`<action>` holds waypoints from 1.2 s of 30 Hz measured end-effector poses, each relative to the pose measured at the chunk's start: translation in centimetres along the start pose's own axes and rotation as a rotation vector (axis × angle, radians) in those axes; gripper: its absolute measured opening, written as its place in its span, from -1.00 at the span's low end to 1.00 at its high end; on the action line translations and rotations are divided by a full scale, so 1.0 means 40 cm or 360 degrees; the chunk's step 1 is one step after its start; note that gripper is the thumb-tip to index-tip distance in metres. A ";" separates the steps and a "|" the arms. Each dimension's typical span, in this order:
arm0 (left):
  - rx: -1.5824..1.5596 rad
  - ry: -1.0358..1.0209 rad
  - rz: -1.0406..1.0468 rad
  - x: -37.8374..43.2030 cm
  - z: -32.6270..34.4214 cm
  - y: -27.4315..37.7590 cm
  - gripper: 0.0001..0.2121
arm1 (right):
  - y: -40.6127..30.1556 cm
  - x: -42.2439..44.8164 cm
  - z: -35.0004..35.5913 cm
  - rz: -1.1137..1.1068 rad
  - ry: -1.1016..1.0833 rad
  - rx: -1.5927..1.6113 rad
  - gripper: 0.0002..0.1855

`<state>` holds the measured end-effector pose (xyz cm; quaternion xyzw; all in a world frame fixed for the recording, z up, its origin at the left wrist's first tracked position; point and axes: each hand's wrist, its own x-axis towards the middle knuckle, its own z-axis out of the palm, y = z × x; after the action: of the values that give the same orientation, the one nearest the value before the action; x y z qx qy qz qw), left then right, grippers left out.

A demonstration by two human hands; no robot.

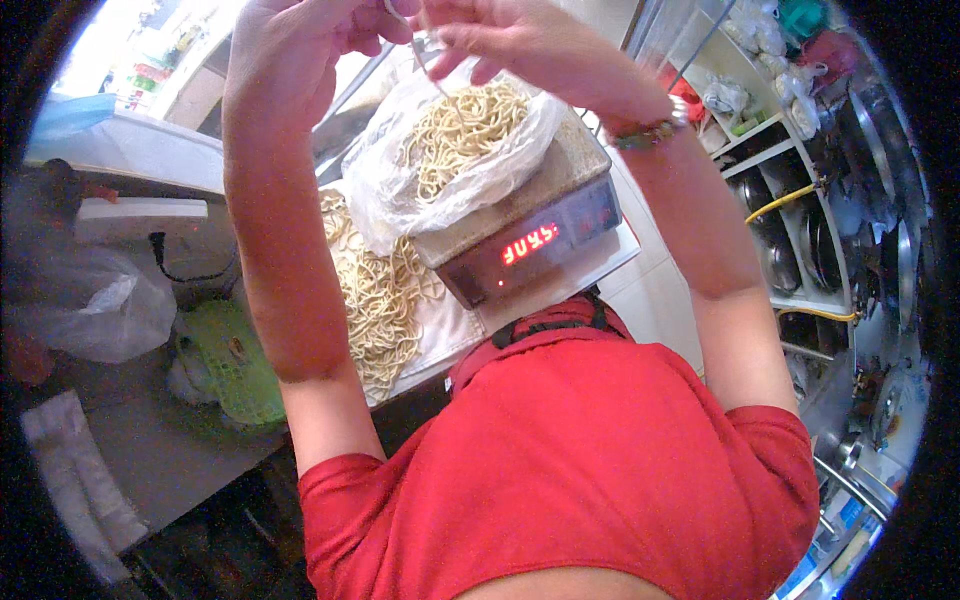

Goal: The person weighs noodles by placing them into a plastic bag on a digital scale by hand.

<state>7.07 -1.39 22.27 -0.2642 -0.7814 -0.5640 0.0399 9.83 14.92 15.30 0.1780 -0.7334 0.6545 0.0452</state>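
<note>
At the top edge my left hand [319, 37] and my right hand [491, 37] are close together, fingertips nearly meeting and partly cut off. A noodle strand [421, 61] dangles between them. Which fingers pinch it cannot be made out. Below lies a heap of pale noodles [469, 131] in an open, clear plastic bag [390, 191]. The bag rests on the platform of a digital scale [469, 240], whose display shows lit red digits. Left of the scale, more loose noodles [379, 315] are spread on a white cloth [446, 330], partly behind my left forearm.
On the right stands a shelf rack [799, 161] with bags and metal pans. To the left are a white power strip [142, 210] with a black plug, a plastic bag [112, 315] and a green mesh bag [232, 360]. A red waist pouch [559, 319] sits against the scale's near side.
</note>
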 end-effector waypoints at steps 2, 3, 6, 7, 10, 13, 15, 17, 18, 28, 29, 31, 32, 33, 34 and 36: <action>-0.0155 0.0037 -0.0064 0.028 0.000 -0.006 -0.86 | 0.021 0.018 -0.004 0.0012 -0.0210 -0.0059 -0.68; -0.0192 0.0098 -0.0007 0.025 -0.002 -0.011 -0.87 | 0.018 0.014 0.006 0.0139 -0.0213 0.0088 -0.77; -0.0423 0.0196 0.0059 0.028 -0.024 -0.059 -0.85 | 0.039 0.011 -0.004 0.0104 -0.0237 0.0098 -0.75; -0.0578 0.0173 0.0004 0.051 -0.067 -0.106 -0.83 | 0.028 0.006 -0.005 0.0088 -0.0231 0.0095 -0.76; -0.1086 -0.0166 0.0069 0.035 -0.095 -0.117 -0.78 | -0.010 0.016 -0.031 0.0026 -0.0183 -0.0061 -0.75; -0.1323 -0.0217 0.0256 0.049 -0.150 -0.139 -0.76 | -0.122 0.051 -0.039 -0.0179 -0.0025 -0.0526 -0.78; -0.1430 -0.0225 0.0408 0.073 -0.220 -0.124 -0.75 | -0.205 0.078 -0.047 -0.0607 0.0097 -0.0755 -0.80; -0.1511 -0.0266 0.0497 0.093 -0.274 -0.155 -0.73 | -0.249 0.099 -0.053 -0.0765 0.0041 -0.0900 -0.80; -0.1538 -0.0276 0.0525 0.090 -0.293 -0.170 -0.73 | -0.264 0.107 -0.052 -0.0843 0.0008 -0.0969 -0.79; -0.1623 -0.0267 0.0542 0.060 -0.348 -0.296 -0.66 | -0.136 0.099 -0.019 -0.0036 -0.0389 -0.0693 -0.79; -0.1632 -0.0286 0.0559 0.057 -0.351 -0.304 -0.66 | -0.122 0.084 -0.018 0.0068 -0.0394 -0.0722 -0.77; -0.1671 -0.0328 0.0544 0.056 -0.316 -0.294 -0.64 | -0.094 0.063 -0.028 0.0197 -0.0357 -0.0503 -0.78; -0.1707 -0.0292 0.0488 0.045 -0.291 -0.294 -0.69 | -0.083 0.063 -0.034 0.0166 -0.0376 -0.0570 -0.79; -0.1732 -0.0250 0.0426 0.028 -0.262 -0.279 -0.74 | -0.070 0.066 -0.039 0.0134 -0.0401 -0.0624 -0.79; -0.1766 -0.0058 0.0231 0.016 -0.253 -0.272 -0.79 | -0.056 0.075 -0.036 0.0001 -0.0407 -0.0666 -0.78; -0.1756 0.0164 0.0038 -0.021 -0.244 -0.267 -0.84 | -0.036 0.091 -0.031 -0.0267 -0.0410 -0.0754 -0.76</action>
<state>0.61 -12.90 16.28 -0.2269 -0.3640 -0.9014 -0.0598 6.70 15.28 17.90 0.3044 -0.8483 0.4308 0.0460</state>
